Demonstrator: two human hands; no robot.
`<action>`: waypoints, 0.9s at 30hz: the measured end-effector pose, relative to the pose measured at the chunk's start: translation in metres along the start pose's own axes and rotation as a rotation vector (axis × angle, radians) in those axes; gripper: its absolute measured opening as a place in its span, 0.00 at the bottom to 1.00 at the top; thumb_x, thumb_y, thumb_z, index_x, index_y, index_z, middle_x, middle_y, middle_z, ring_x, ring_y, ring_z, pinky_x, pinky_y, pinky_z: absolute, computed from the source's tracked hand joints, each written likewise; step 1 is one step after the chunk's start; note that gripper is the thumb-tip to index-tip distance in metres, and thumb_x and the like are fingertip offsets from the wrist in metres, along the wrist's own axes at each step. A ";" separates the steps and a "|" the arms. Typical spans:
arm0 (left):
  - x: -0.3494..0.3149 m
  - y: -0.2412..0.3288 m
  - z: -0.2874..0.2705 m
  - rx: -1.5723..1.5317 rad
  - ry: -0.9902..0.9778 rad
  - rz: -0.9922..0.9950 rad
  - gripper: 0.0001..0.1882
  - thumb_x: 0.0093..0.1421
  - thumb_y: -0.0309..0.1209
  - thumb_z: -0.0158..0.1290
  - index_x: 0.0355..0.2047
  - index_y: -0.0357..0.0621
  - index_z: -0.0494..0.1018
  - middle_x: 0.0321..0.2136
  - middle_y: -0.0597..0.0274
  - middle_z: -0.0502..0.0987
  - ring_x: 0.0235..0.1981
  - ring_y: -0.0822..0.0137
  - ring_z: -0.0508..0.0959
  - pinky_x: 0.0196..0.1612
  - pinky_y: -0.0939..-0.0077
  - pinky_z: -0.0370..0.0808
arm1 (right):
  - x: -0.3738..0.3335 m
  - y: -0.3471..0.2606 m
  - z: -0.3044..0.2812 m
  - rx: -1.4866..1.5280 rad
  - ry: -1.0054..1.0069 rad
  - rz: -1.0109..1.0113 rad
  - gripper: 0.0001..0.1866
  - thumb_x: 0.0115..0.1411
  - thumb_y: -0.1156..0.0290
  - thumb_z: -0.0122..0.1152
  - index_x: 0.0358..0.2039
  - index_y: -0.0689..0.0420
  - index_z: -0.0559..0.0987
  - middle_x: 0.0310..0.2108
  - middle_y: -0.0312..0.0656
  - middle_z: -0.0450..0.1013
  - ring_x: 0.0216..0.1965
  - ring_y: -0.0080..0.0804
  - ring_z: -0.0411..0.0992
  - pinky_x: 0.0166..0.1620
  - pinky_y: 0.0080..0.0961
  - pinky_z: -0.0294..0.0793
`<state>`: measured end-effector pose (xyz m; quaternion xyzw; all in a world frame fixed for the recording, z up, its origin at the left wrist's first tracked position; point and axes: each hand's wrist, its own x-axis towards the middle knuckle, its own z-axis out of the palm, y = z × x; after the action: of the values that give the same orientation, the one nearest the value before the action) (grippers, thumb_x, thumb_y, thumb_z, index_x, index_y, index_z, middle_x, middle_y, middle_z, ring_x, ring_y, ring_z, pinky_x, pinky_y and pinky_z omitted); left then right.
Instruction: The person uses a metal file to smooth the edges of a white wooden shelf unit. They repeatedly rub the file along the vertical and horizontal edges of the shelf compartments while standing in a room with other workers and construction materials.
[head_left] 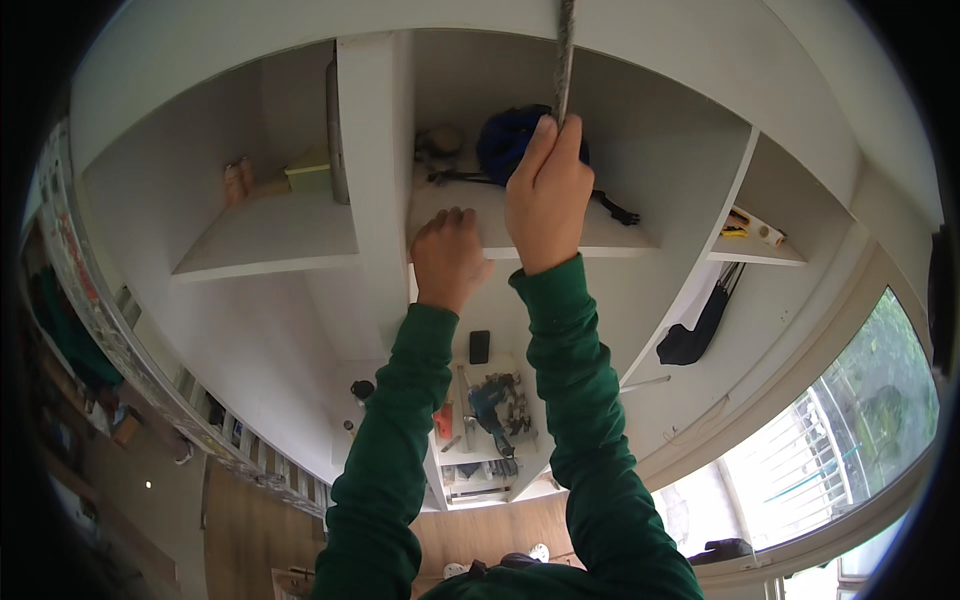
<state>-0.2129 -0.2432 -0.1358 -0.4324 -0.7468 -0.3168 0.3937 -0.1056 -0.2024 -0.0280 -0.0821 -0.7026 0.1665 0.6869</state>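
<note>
My right hand (pixel 550 195) is raised in front of the middle shelf compartment. Its thumb and fingers close on a long, thin grey strip (pixel 565 60) that runs up past the top edge of the view; what kind of tool or part it is I cannot make out. Lower and to the left, my left hand (pixel 449 256) curls its fingers over the front edge of the white shelf (pixel 600 252). Behind my right hand, partly hidden by it, lies a dark blue helmet-like thing (pixel 505 143) with black straps and a buckle (pixel 622 212).
A yellow-green box (pixel 308 170) and a grey cylinder (pixel 334 130) stand in the left compartment. At right, yellow-handled tools (pixel 738 222) lie on a small shelf above a hanging black pouch (pixel 690 335). Below are a black phone-like thing (pixel 479 346), tools (pixel 490 400) and a ladder (pixel 240 440) at left.
</note>
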 end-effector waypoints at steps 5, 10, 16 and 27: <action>0.000 -0.001 0.007 0.031 0.007 -0.029 0.15 0.37 0.28 0.64 0.26 0.42 0.72 0.28 0.56 0.75 0.31 0.54 0.78 0.34 0.63 0.77 | -0.002 -0.004 0.001 -0.073 -0.019 -0.034 0.13 0.72 0.65 0.45 0.34 0.61 0.64 0.11 0.48 0.65 0.13 0.52 0.68 0.16 0.40 0.65; 0.001 -0.004 0.009 -0.029 0.079 0.039 0.14 0.38 0.28 0.63 0.25 0.42 0.72 0.28 0.55 0.75 0.30 0.53 0.78 0.34 0.62 0.77 | -0.003 -0.015 -0.001 -0.021 -0.034 -0.030 0.13 0.72 0.65 0.45 0.35 0.62 0.65 0.11 0.48 0.66 0.13 0.53 0.69 0.15 0.39 0.65; 0.000 -0.003 0.004 -0.021 0.062 0.035 0.14 0.38 0.28 0.63 0.25 0.41 0.72 0.27 0.55 0.74 0.30 0.54 0.78 0.34 0.62 0.77 | 0.006 -0.020 0.005 -0.083 -0.036 -0.043 0.13 0.72 0.64 0.45 0.35 0.61 0.64 0.12 0.49 0.68 0.14 0.54 0.70 0.16 0.40 0.67; -0.002 -0.003 0.005 -0.032 0.078 0.032 0.14 0.37 0.29 0.63 0.24 0.42 0.72 0.25 0.56 0.73 0.30 0.56 0.78 0.34 0.62 0.78 | -0.003 -0.020 0.012 -0.049 0.018 -0.167 0.13 0.72 0.64 0.46 0.33 0.60 0.64 0.10 0.47 0.66 0.12 0.52 0.69 0.14 0.40 0.65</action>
<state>-0.2167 -0.2415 -0.1398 -0.4378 -0.7188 -0.3388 0.4206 -0.1147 -0.2238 -0.0236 -0.0416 -0.7047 0.0908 0.7024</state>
